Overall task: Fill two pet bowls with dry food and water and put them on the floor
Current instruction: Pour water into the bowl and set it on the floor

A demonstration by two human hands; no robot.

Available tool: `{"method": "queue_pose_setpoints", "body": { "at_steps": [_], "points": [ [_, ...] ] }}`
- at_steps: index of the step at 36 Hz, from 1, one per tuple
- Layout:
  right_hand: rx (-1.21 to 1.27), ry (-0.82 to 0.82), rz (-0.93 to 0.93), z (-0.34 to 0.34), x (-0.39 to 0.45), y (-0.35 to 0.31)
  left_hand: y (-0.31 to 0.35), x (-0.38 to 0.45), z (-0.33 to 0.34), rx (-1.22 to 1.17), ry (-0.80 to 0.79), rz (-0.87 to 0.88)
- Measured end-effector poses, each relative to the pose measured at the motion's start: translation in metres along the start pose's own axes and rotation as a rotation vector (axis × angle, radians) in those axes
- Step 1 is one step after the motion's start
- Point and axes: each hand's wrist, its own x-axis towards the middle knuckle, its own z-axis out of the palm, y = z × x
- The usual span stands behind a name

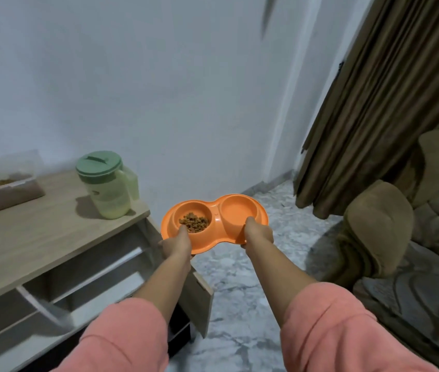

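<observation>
An orange double pet bowl [216, 212] is held in the air above the marble floor [240, 304], just right of the wooden table. Its left cup holds brown dry food [194, 222]. Its right cup [237, 210] looks smooth inside; I cannot tell whether water is in it. My left hand [176, 243] grips the near left rim, thumb over the edge by the food. My right hand [259, 233] grips the near right rim. Both arms are stretched forward in pink sleeves.
A light wooden table [52, 232] stands at the left with a green-lidded jug [107, 185] and a clear tub of dry food [3, 190] on it. Below it are open shelves. A brown sofa [406, 237] and curtain [387, 103] fill the right side.
</observation>
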Motion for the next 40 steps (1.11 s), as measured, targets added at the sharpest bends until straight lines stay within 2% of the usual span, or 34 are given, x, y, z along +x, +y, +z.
{"method": "queue_pose_setpoints", "body": {
  "at_steps": [12,18,26,33,40],
  "points": [
    [0.055,-0.107,0.049,0.010,0.046,-0.067,0.049,0.036,0.054,0.046,-0.022,0.019],
    [0.034,-0.122,0.027,0.023,0.075,-0.085,0.055,0.054,0.080,0.045,0.028,0.032],
    [-0.022,-0.196,-0.003,0.046,0.139,-0.112,0.056,0.075,0.136,-0.202,0.044,-0.032],
    [-0.082,-0.271,0.015,0.068,0.208,-0.145,0.043,0.128,0.203,-0.348,0.232,-0.043],
    [-0.222,-0.360,0.031,0.101,0.253,-0.168,0.064,0.137,0.230,-0.397,0.338,-0.060]
  ]
}}
